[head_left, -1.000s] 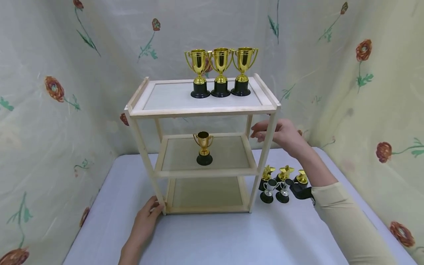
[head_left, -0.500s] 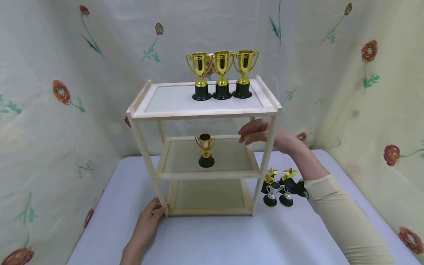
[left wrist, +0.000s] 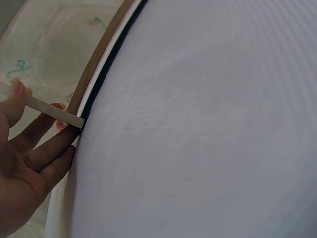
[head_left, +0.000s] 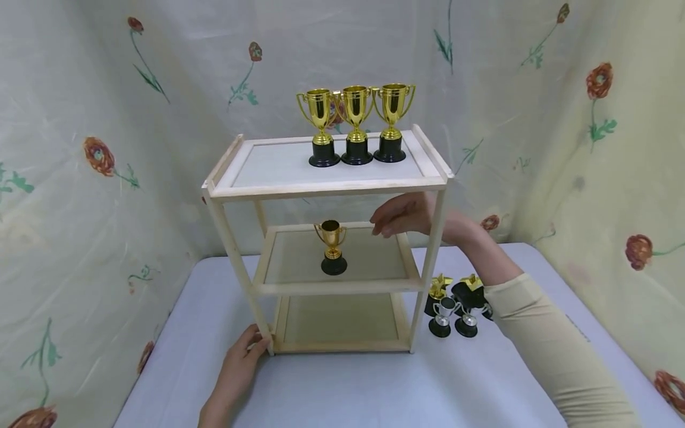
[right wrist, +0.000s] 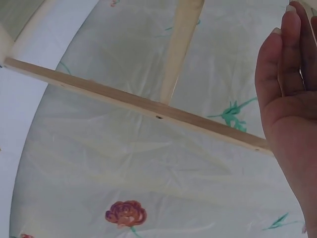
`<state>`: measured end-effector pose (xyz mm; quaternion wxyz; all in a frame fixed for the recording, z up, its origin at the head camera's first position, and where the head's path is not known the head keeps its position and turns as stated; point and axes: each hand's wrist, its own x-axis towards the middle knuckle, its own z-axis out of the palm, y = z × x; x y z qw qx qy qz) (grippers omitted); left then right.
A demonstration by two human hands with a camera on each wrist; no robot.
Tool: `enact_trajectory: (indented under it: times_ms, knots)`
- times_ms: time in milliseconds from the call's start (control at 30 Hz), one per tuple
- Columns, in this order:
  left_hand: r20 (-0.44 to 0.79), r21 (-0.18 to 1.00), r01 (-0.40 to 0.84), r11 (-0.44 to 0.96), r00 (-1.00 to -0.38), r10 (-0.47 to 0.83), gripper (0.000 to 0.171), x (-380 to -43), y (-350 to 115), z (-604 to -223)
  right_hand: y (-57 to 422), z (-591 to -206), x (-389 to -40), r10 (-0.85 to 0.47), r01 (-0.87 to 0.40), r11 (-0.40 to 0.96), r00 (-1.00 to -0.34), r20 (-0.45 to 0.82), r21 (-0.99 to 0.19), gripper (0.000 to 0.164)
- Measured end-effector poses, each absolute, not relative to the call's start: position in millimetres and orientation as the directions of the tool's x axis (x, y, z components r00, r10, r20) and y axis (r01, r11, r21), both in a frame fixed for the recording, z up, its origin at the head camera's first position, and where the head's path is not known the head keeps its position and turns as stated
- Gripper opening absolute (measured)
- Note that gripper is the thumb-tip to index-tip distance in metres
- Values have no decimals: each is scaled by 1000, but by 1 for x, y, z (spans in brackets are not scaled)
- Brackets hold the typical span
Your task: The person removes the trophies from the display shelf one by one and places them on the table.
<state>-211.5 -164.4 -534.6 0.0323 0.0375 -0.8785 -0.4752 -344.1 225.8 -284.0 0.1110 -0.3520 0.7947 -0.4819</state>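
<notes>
A pale wooden three-tier shelf (head_left: 321, 192) stands upright on the table. My left hand (head_left: 234, 367) grips the foot of its front left leg; in the left wrist view the leg (left wrist: 52, 110) lies between thumb and fingers. One small gold trophy cup (head_left: 333, 252) with a black base stands on the middle tier. To its right my right hand (head_left: 407, 215) reaches in through the shelf's side, above that tier and apart from the cup. In the right wrist view its fingers (right wrist: 269, 69) are nearly straight and hold nothing. Three larger gold trophy cups (head_left: 356, 125) stand in a row on top.
Right of the shelf, on the white-covered table (head_left: 332, 392), two silver trophy cups (head_left: 441, 318) stand before gold star trophies (head_left: 437, 289), partly hidden by a black wrist strap (head_left: 470, 292). A flowered cloth (head_left: 176, 89) hangs behind and at both sides.
My right hand has moved left, from beside the shelf's right side to inside it above the middle tier. The left hand stays at the leg; the view has shifted slightly.
</notes>
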Motion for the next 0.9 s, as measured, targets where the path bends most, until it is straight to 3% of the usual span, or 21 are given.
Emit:
enact_trajectory:
  times_ms: [367,600,900]
  knots:
    - [14,835,-55,547,-993,-121,30,-215,-167,-538,211,-282,-355,-721,-471,336,-686,100,-816,30]
    - [9,842,-56,536,-993,-118,27,-215,-168,-538,202,-282,-365,-781,-490,287,-617,95,-823,31]
    - [22,846,-44,531,-993,-119,24,-215,-170,-536,184,-281,-373,-798,-462,334,-603,15,-822,28]
